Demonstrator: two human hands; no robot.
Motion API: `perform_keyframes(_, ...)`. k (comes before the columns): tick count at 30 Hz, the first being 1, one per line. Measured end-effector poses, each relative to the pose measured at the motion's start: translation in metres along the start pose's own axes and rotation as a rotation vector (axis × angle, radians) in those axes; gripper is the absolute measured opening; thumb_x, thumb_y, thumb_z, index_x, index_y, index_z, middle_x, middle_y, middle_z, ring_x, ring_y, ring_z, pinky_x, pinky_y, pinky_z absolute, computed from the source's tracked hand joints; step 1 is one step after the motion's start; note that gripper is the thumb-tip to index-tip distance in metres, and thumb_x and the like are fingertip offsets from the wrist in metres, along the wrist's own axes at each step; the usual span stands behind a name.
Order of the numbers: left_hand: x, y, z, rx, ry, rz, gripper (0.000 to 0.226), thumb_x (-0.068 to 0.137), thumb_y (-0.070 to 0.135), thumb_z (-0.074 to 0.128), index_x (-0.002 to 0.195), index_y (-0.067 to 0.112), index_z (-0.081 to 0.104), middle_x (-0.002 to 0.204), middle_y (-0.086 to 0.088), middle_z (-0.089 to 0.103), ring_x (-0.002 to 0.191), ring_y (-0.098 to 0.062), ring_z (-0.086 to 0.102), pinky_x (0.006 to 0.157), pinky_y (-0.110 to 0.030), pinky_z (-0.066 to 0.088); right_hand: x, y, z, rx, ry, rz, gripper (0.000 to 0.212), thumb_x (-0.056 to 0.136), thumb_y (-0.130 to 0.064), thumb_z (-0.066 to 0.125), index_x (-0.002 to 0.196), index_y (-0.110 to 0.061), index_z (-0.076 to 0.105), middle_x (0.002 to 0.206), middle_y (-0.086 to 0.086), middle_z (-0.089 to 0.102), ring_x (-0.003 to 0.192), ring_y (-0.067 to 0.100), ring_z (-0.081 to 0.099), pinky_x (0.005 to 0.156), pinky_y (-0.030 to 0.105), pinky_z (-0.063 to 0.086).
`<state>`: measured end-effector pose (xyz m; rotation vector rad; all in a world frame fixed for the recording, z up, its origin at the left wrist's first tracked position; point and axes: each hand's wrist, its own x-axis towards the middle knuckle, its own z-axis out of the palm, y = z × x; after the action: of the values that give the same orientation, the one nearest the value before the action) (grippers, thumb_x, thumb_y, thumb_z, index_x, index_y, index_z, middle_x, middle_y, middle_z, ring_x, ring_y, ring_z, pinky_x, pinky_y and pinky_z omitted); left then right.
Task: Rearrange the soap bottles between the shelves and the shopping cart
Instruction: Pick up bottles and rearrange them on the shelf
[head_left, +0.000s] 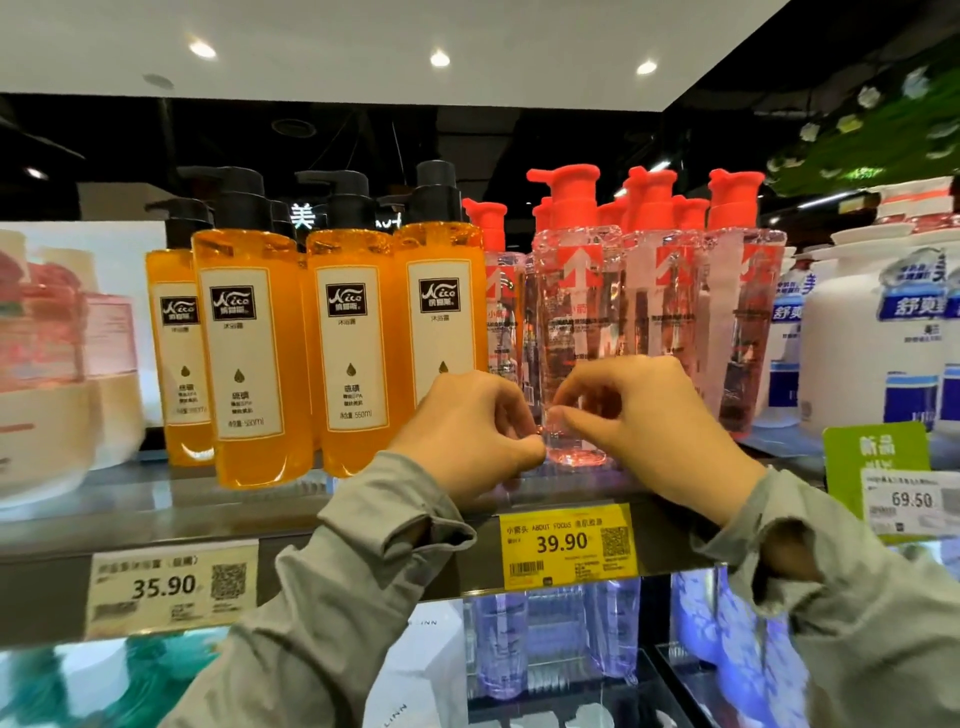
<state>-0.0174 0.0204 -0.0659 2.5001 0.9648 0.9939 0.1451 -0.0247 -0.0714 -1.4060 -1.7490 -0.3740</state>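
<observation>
A clear pink soap bottle with a red pump (576, 312) stands upright at the front edge of the shelf (363, 512). My left hand (467, 431) is at its lower left with curled fingers, the thumb against the base. My right hand (649, 426) is at its lower right, thumb and forefinger curled over the bottle's front. More clear bottles with red pumps (670, 291) stand behind and to the right of it. Several orange bottles with black pumps (353, 343) stand in a row to the left. No shopping cart is in view.
White tubs (62, 364) fill the shelf's left end and white and blue bottles (872, 353) the right end. Price tags reading 35.90 (166, 587) and 39.90 (566, 543) hang on the shelf edge. A green tag (878, 457) stands at right. Purple bottles (550, 639) sit on the shelf below.
</observation>
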Motion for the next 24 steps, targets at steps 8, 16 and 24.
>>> perform_keyframes(8,-0.001,0.001,0.000,0.009,0.006,0.003,0.003,0.083,0.013,0.067,0.084,0.010,0.067,0.069,-0.006,0.070,0.059,-0.012,0.068,0.054,-0.020,0.050,0.002,0.009,0.008,0.052,0.061,0.160,0.014,0.085,-0.027,0.067,0.071,-0.026,0.063,0.066,-0.005,0.062,0.062,0.012,0.060,0.067,0.036,0.054)
perform_keyframes(16,-0.001,0.000,0.000,-0.006,-0.001,-0.013,0.005,0.083,0.013,0.069,0.085,0.009,0.067,0.068,-0.008,0.070,0.058,-0.016,0.069,0.050,-0.021,0.052,0.002,0.010,0.010,0.042,-0.012,0.183,0.013,0.086,-0.032,0.066,0.078,-0.023,0.064,0.076,-0.001,0.063,0.071,0.016,0.061,0.073,0.038,0.054)
perform_keyframes(24,-0.004,0.003,0.000,0.107,0.173,0.122,0.013,0.081,0.020,0.073,0.087,0.010,0.069,0.072,0.002,0.066,0.062,-0.006,0.062,0.061,-0.020,0.053,-0.004,0.001,-0.001,0.262,0.015,0.050,0.012,0.085,-0.026,0.067,0.084,-0.014,0.070,0.074,-0.002,0.068,0.071,0.013,0.063,0.074,0.039,0.054)
